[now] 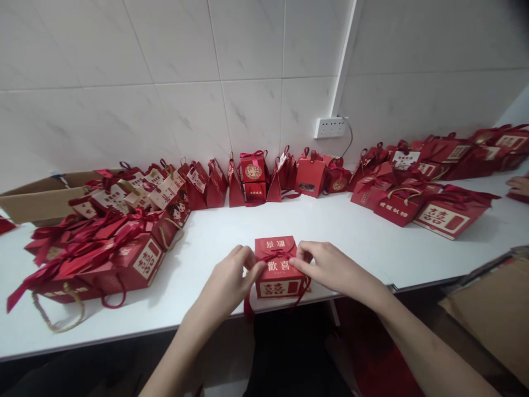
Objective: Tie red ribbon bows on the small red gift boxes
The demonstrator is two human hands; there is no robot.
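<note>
A red gift box (pixel 276 270) with pale Chinese lettering rests at the front edge of the white table, close to my body. A dark red ribbon (pixel 278 255) crosses its top, with loose ends hanging down at both sides. My left hand (pixel 242 270) pinches the ribbon at the box's left side, thumb against the fingers. At the right side my right hand (pixel 320 264) pinches the other part of the ribbon. Between the hands the ribbon looks crossed or loosely knotted; I cannot tell which.
Finished-looking red boxes with ribbons (pixel 111 259) crowd the left of the white table (pixel 215 242). More red boxes (pixel 255 173) line the tiled wall, and others (pixel 450 212) lie at the right. A cardboard box (pixel 37 198) stands back left. Another person's hand (pixel 519 184) shows far right.
</note>
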